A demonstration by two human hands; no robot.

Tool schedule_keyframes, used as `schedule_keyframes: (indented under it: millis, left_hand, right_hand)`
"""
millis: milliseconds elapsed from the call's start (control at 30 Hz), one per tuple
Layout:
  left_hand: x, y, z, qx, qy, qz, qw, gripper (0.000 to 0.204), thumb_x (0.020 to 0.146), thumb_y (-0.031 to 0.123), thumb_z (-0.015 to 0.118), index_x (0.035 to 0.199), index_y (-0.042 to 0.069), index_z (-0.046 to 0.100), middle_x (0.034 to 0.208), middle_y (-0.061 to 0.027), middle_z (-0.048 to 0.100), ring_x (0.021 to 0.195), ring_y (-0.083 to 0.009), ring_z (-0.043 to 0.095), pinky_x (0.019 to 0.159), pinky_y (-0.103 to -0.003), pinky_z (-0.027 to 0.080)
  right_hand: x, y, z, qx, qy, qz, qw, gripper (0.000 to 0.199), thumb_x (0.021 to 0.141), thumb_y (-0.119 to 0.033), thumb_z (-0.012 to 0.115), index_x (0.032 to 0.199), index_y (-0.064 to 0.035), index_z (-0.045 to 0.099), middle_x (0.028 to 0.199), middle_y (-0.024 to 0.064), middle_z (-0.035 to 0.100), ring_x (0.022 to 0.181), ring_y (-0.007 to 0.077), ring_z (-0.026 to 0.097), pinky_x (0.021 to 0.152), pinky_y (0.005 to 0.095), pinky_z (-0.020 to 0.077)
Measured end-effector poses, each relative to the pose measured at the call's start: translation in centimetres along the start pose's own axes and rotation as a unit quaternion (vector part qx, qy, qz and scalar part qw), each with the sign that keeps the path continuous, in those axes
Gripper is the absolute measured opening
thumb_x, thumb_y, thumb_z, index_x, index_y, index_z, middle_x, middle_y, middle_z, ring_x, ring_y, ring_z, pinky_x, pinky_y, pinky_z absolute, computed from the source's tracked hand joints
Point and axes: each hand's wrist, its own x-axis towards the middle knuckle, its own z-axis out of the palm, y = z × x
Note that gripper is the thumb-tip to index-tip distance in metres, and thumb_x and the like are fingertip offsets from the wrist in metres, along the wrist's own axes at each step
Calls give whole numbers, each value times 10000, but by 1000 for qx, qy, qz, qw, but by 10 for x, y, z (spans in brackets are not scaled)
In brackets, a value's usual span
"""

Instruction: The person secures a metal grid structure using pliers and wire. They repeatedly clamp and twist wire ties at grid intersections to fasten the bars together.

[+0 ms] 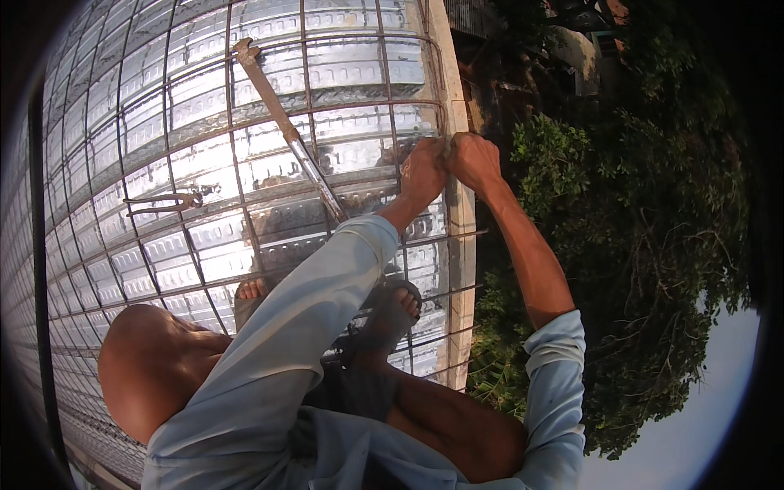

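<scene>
My left hand (pixel 424 173) and my right hand (pixel 474 160) meet at the slab's edge, beside the rebar grid (pixel 307 77). Both are closed, with fingers curled and knuckles nearly touching. Whatever sits between them is mostly hidden; a bit of something dull shows in the gap. Just beyond them, rebar ends curve back in hooks; nearer me, bar ends stick out straight past the edge. Left of my left forearm, a long steel bending bar (pixel 287 124) with a rusty, notched head lies across the grid. Farther left, a pair of pincers (pixel 166 202) rests on the mesh with its handles apart.
Shiny corrugated metal decking (pixel 269 155) lies beneath the bars. A pale edge board (pixel 461 282) borders it on the right, with a drop and leafy trees (pixel 621 204) beyond. My sandalled feet (pixel 402 304) stand among the bars, close to the edge.
</scene>
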Motion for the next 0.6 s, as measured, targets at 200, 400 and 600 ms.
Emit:
schedule_keyframes:
  millis: [200, 400, 600]
  left_hand:
    - [-2, 6, -15, 27, -75, 20, 997, 286, 838, 81, 607, 1112, 12, 654, 1142, -197, 635, 1037, -400, 625, 853, -494, 520]
    - [0, -9, -18, 138, -110, 21, 984, 224, 870, 151, 597, 1047, 32, 665, 1133, -163, 641, 982, -380, 647, 830, -500, 538]
    - [1, 13, -20, 113, -135, -19, 984, 256, 902, 159, 562, 1107, 35, 650, 1215, -128, 624, 1026, -337, 656, 861, -464, 547]
  right_hand:
    - [13, 3, -5, -230, 42, -268, 935, 129, 744, -126, 691, 832, -38, 726, 894, 135, 685, 911, 301, 678, 823, 390, 547]
    - [40, -27, -30, -303, -2, -401, 865, 108, 782, -76, 638, 856, -42, 710, 953, 90, 635, 1001, 248, 631, 902, 360, 521]
    - [75, -35, -38, -137, -86, -297, 941, 135, 759, -45, 631, 835, 37, 705, 879, 195, 678, 856, 355, 673, 818, 417, 554]
